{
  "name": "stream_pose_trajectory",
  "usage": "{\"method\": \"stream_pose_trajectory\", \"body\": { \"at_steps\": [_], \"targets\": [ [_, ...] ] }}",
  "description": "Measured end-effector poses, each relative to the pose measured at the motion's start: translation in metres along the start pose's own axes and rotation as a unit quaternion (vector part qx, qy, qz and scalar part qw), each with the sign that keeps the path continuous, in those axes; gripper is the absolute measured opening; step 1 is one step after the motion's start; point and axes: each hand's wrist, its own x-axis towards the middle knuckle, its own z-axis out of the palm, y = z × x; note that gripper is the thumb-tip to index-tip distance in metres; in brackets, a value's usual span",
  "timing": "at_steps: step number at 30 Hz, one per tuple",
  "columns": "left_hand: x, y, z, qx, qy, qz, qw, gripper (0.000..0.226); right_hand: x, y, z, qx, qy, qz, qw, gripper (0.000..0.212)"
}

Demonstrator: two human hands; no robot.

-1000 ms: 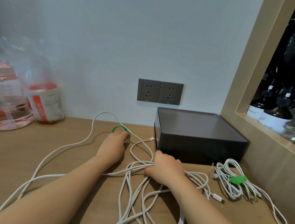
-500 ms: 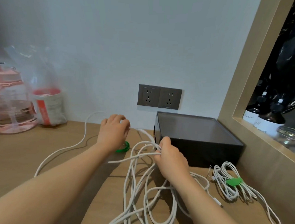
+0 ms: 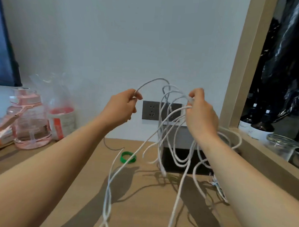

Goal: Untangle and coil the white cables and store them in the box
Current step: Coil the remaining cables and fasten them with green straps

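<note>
Both hands are raised in front of the wall, holding up a tangle of white cables (image 3: 168, 141). My left hand (image 3: 121, 107) pinches one strand that arcs over to my right hand (image 3: 199, 112), which grips several loops. The loops hang down over the wooden desk (image 3: 141, 198) and run off the bottom edge. The dark box (image 3: 186, 159) stands behind the hanging loops against the wall, mostly hidden by cables and my right forearm. A green tie ring (image 3: 128, 157) lies on the desk below my left hand.
A pink water bottle (image 3: 30, 123) and a clear bag holding a red-and-white cup (image 3: 61, 119) stand at the left. Grey wall sockets (image 3: 160, 111) sit behind the cables. A wood-framed niche at the right holds dark bottles (image 3: 258, 125) and a glass jar (image 3: 281, 146).
Both hands have risen from the desk, lifting the cable tangle into the air. The green ring, earlier under my left hand, now lies alone on the desk.
</note>
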Motion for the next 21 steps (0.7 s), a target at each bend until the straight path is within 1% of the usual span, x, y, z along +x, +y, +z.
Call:
{"method": "stream_pose_trajectory", "body": {
  "at_steps": [2, 4, 6, 10, 12, 15, 17, 19, 21],
  "targets": [
    [-0.010, 0.012, 0.002, -0.027, -0.012, 0.010, 1.000, 0.027, 0.000, 0.005, -0.012, -0.030, 0.030, -0.019, 0.999, 0.019],
    [-0.024, 0.015, 0.014, -0.029, -0.036, 0.014, 0.999, 0.028, -0.011, 0.015, -0.015, -0.061, 0.022, -0.024, 0.998, 0.017],
    [-0.042, 0.010, 0.033, 0.002, -0.068, 0.011, 0.998, 0.030, -0.031, 0.029, -0.011, -0.090, -0.006, -0.022, 0.996, 0.016],
    [-0.081, -0.006, 0.073, 0.095, -0.131, 0.009, 0.987, 0.033, -0.071, 0.058, -0.002, -0.097, -0.050, 0.026, 0.994, 0.014],
    [-0.098, -0.012, 0.090, 0.138, -0.145, 0.011, 0.980, 0.037, -0.085, 0.068, 0.000, -0.070, -0.074, 0.039, 0.994, 0.013],
    [-0.116, -0.025, 0.114, 0.206, -0.153, 0.014, 0.966, 0.037, -0.098, 0.081, 0.005, 0.016, -0.119, 0.052, 0.991, 0.011],
    [-0.126, -0.032, 0.126, 0.220, -0.144, 0.001, 0.965, 0.036, -0.105, 0.090, 0.008, 0.059, -0.160, 0.052, 0.984, 0.009],
    [-0.133, -0.038, 0.132, 0.217, -0.120, -0.032, 0.968, 0.034, -0.113, 0.095, 0.009, 0.105, -0.212, 0.062, 0.970, 0.022],
    [-0.135, -0.044, 0.134, 0.207, -0.084, -0.064, 0.972, 0.034, -0.120, 0.099, 0.008, 0.149, -0.281, 0.086, 0.944, 0.037]
  ]
}}
